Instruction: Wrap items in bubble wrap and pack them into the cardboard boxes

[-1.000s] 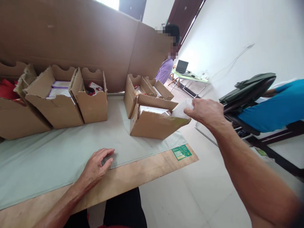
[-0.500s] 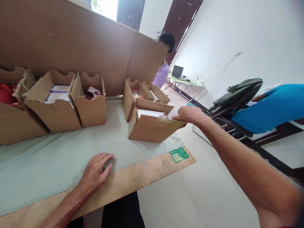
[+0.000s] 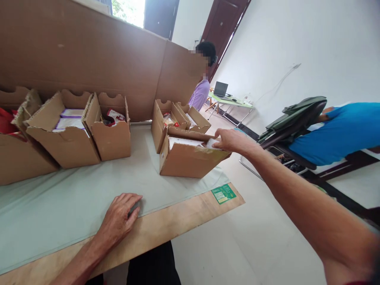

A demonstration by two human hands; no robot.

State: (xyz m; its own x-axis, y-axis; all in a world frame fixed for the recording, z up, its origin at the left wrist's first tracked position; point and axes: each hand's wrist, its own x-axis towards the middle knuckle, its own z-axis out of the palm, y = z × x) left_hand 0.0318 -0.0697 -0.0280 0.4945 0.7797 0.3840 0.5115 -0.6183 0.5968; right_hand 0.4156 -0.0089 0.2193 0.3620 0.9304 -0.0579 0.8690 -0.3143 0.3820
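My right hand (image 3: pixel 230 140) reaches over the right end of the nearest cardboard box (image 3: pixel 190 160). Its fingers are closed on a small whitish, translucent packet (image 3: pixel 211 143) inside, its lower part hidden by the box wall. Beside the packet, flat white sheets or packs (image 3: pixel 185 142) lie in the same box. My left hand (image 3: pixel 120 213) rests on the pale green cloth (image 3: pixel 74 209) near the table's front edge, thumb and fingers apart, holding nothing.
Open boxes stand left, one with purple-edged white packs (image 3: pixel 71 120), another with a red-and-white packet (image 3: pixel 115 115). Two more boxes (image 3: pixel 168 114) sit behind the nearest one. A cardboard panel (image 3: pixel 103 67) rises behind. A green label (image 3: pixel 223 194) marks the table corner. Two people are beyond.
My right hand has shifted slightly left and up at the box, and the whitish packet beside its fingertips sits further left. My left hand stays in place.
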